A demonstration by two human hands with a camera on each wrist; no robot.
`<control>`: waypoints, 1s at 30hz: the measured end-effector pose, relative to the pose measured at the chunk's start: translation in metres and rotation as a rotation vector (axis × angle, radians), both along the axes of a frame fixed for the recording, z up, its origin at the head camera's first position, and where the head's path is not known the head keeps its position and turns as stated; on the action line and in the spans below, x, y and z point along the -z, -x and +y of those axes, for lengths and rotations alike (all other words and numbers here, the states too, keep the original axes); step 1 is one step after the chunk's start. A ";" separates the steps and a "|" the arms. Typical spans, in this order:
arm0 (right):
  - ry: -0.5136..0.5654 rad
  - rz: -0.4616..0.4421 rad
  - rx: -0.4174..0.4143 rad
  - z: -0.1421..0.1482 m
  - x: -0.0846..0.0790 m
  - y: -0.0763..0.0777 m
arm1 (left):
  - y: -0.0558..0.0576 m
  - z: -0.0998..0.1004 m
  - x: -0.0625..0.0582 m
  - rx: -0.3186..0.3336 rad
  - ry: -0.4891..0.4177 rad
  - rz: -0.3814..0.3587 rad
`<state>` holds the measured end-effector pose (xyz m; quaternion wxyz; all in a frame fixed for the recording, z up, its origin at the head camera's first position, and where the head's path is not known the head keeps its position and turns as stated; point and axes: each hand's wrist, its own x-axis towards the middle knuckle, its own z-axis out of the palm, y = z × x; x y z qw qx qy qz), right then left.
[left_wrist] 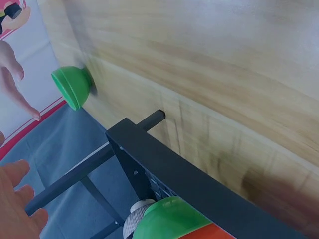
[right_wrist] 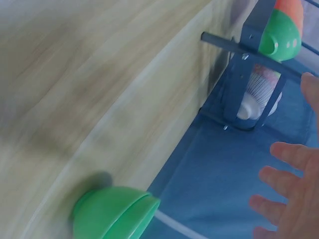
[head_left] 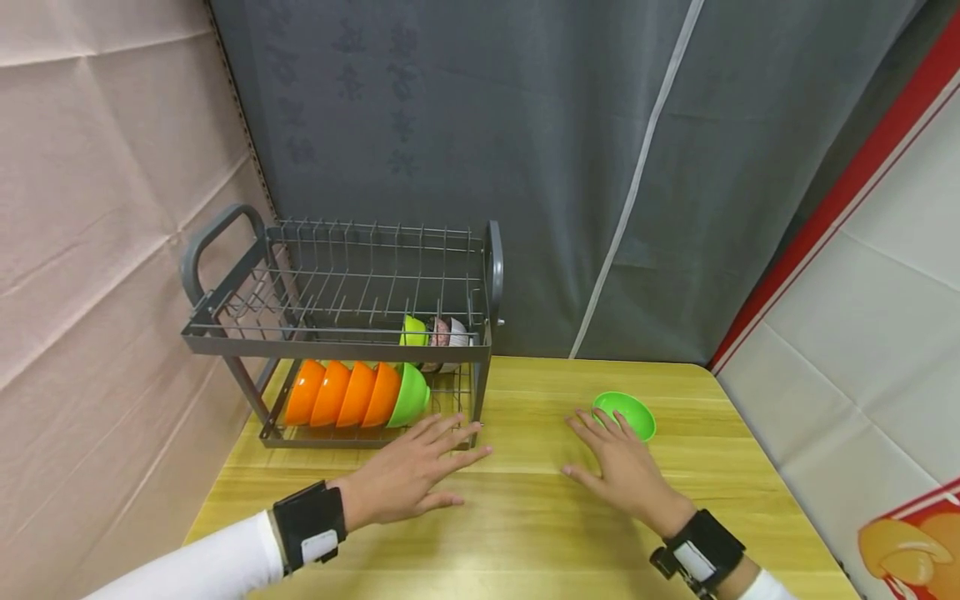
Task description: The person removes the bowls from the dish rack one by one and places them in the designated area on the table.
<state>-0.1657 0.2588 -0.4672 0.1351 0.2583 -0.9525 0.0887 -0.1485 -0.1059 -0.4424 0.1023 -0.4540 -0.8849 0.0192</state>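
My left hand (head_left: 412, 479) is spread above the table, in front of the lower right part of the dish rack (head_left: 337, 350); it holds nothing. My right hand (head_left: 626, 471), fingers also spread, hovers near a green bowl (head_left: 630, 412) standing upright on the table. From the head its fingertips overlap the bowl's near edge, but the right wrist view shows the fingers (right_wrist: 281, 181) apart from the green bowl (right_wrist: 114, 211). A line below its rim shows there; whether two bowls are nested I cannot tell. On the rack's lower shelf, several orange bowls (head_left: 345, 396) and a green bowl (head_left: 410, 398) stand on edge in a row.
Behind that row on the lower shelf are a small lime-green bowl (head_left: 414, 332) and patterned and white bowls (head_left: 457, 333). The upper wire tier (head_left: 360, 287) has grey handles at both ends. A grey curtain (head_left: 450, 125) hangs behind the wooden table (head_left: 525, 542); panels flank both sides.
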 end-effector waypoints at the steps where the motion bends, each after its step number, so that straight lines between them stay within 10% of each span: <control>1: 0.000 0.005 -0.006 -0.002 -0.001 -0.001 | 0.000 0.000 -0.001 0.000 -0.004 0.003; 30: -0.060 0.035 -0.151 -0.039 -0.011 -0.020 | 0.000 -0.018 -0.004 -0.036 -0.080 -0.036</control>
